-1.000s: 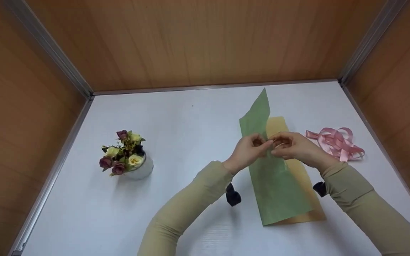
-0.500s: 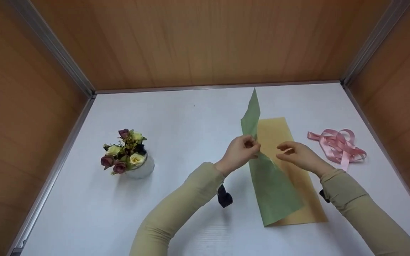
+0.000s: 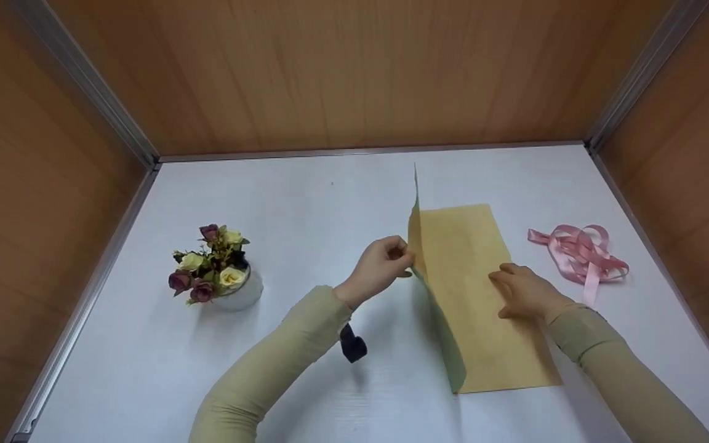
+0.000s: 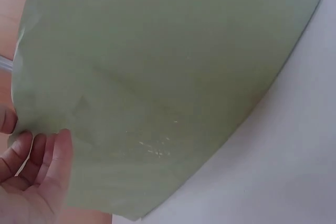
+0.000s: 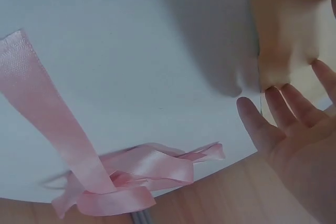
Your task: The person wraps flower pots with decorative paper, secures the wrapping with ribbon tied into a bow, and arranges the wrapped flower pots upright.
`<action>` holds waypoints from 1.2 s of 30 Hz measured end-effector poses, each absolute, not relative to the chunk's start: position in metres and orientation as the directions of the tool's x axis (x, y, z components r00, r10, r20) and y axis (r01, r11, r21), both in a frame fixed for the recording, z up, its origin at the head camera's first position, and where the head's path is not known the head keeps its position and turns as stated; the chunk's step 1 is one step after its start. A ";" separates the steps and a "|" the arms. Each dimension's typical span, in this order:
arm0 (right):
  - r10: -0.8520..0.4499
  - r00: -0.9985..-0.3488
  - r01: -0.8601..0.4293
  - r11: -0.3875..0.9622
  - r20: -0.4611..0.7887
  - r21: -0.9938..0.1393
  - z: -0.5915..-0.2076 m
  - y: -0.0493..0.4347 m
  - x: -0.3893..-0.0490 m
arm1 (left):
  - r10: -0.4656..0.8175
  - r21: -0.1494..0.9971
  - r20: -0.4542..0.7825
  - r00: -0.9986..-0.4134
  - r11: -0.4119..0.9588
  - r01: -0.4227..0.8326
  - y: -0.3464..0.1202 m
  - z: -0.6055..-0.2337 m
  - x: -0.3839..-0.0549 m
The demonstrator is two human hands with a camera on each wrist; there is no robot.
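Observation:
A sheet of paper, tan on its inner face (image 3: 462, 246) and green on its outer face (image 4: 157, 66), stands partly unfolded right of the middle of the table. My left hand (image 3: 379, 267) pinches the raised free edge of the left flap, thumb and fingertips on the paper. That flap rises nearly upright, seen almost edge-on from the head. On the other half, lying flat, rests my right hand (image 3: 530, 294), its fingertips touching the tan surface near the right edge. In the right wrist view the fingers of that hand (image 5: 302, 135) are spread along the paper's border.
A tangle of pink satin ribbon (image 3: 582, 252) lies right of the paper. At the left stands a white pot (image 3: 245, 294) of purple and yellow artificial flowers (image 3: 207, 264). Wooden panels (image 3: 354, 74) enclose the white table at the back and sides.
My left hand has moved left with the green flap, swinging it up and uncovering the tan face. My right hand has left the flap's edge and come down on the paper's right half.

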State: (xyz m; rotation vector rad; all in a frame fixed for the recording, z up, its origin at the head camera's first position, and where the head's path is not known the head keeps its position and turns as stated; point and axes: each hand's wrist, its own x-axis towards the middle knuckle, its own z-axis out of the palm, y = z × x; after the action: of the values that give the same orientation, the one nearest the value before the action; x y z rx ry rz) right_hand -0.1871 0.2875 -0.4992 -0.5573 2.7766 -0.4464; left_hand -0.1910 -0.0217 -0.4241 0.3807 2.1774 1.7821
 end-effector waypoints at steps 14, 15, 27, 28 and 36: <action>-0.413 -0.891 -0.323 0.868 -0.187 -0.377 -0.501 0.290 -0.189 | 0.247 0.957 -0.155 -0.957 0.279 -0.083 -0.090 -0.455 -0.188; -0.412 -0.891 -0.322 0.869 -0.189 -0.376 -0.501 0.290 -0.189 | 0.239 0.952 -0.156 -0.958 0.297 -0.081 -0.093 -0.458 -0.188; -0.404 -0.893 -0.302 0.865 -0.199 -0.401 -0.506 0.292 -0.187 | 0.105 0.820 -0.221 -0.970 0.558 -0.127 -0.119 -0.490 -0.193; -0.401 -0.894 -0.297 0.865 -0.200 -0.405 -0.506 0.292 -0.187 | 0.108 0.810 -0.221 -0.969 0.573 -0.121 -0.120 -0.491 -0.194; -0.395 -0.901 -0.300 0.866 -0.180 -0.400 -0.506 0.290 -0.185 | 0.148 0.618 -0.155 -0.977 0.786 0.021 -0.122 -0.500 -0.191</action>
State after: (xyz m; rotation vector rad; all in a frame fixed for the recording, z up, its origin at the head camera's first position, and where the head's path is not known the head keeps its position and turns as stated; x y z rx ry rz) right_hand -0.1847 0.2901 -0.5064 -0.5278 2.7827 -0.5361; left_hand -0.1908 -0.1221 -0.5001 0.1330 2.7812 0.9593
